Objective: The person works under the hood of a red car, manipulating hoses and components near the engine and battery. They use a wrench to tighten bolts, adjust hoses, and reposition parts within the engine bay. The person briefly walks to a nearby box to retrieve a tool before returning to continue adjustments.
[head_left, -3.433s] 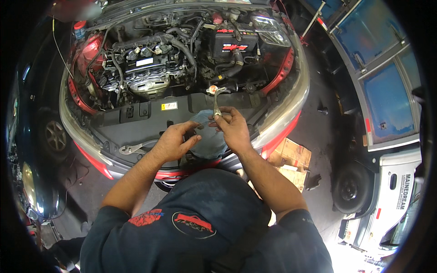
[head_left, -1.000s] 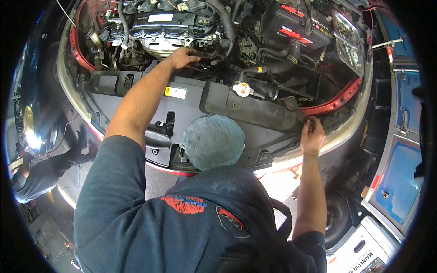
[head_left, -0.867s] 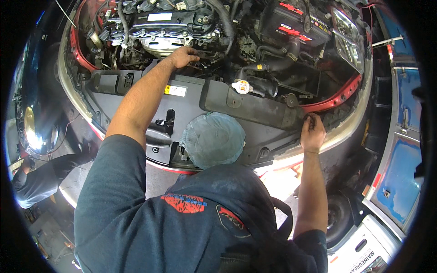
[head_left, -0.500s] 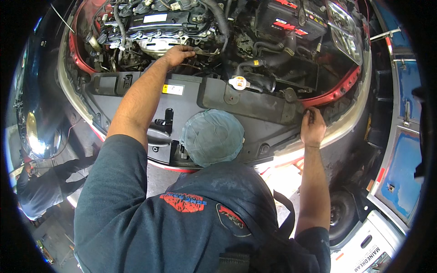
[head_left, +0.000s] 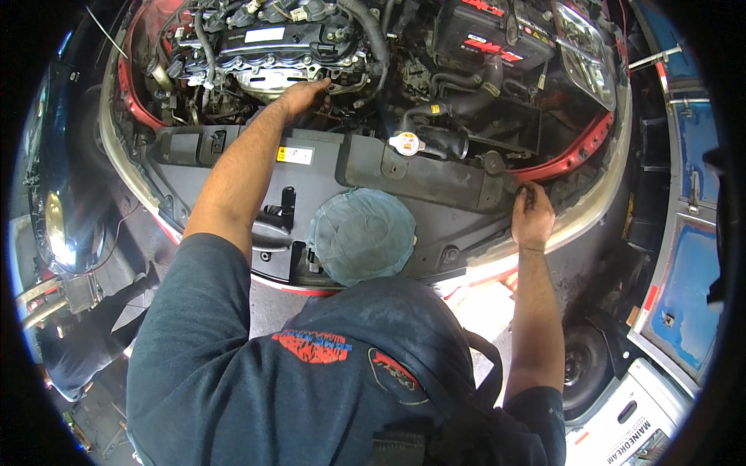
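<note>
My left hand [head_left: 305, 99] reaches into the engine bay, at the front of the engine [head_left: 268, 39]. Its fingers are drawn together beside the right end of a silver heat shield [head_left: 268, 78]; whatever they hold is hidden. A dark hose or cable end [head_left: 360, 102] hangs to their right. My right hand [head_left: 534, 217] lies at the right front corner of the bay, by the edge of the black front cover [head_left: 458, 190]. Its fingers are curled, with dark fingertips, and I cannot make out what is in them.
A white radiator cap [head_left: 406, 144] sits behind the cover. The battery [head_left: 497, 35] and a headlight [head_left: 584, 58] are at the far right. A cloth cap [head_left: 363, 235] blocks part of the cover. Another person's dark clothing [head_left: 93, 338] shows at lower left; a blue cabinet [head_left: 688, 287] stands at right.
My left hand has shifted slightly, and its fingers now point farther into the engine. A metal strip beside them has dropped from sight. My right hand is nearly still. The other person has moved.
</note>
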The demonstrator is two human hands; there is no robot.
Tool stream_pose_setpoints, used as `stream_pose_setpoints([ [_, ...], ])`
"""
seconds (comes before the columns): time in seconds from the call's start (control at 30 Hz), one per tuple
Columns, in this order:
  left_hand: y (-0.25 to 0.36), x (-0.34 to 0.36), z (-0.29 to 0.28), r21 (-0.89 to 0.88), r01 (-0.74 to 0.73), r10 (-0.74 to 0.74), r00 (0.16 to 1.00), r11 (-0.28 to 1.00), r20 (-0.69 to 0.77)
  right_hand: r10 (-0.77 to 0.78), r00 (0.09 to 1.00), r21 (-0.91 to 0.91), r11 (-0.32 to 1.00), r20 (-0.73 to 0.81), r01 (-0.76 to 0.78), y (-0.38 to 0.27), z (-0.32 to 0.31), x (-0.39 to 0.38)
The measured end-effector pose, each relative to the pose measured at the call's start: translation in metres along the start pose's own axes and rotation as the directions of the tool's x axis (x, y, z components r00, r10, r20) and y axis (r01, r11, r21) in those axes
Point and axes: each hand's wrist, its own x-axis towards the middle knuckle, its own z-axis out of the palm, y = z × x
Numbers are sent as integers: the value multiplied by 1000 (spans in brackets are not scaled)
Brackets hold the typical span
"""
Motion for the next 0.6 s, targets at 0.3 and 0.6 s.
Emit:
stream_pose_setpoints([
  [0.3, -10, 14, 3, -22, -61, 64, 966, 998, 250, -10, 1000, 11, 1000, 0, 10, -3, 0, 1],
  [0.6, -4, 7, 8, 334, -435, 314, 879, 836, 360, 15, 1000, 4, 1000, 27, -15, -2, 2, 2],
])
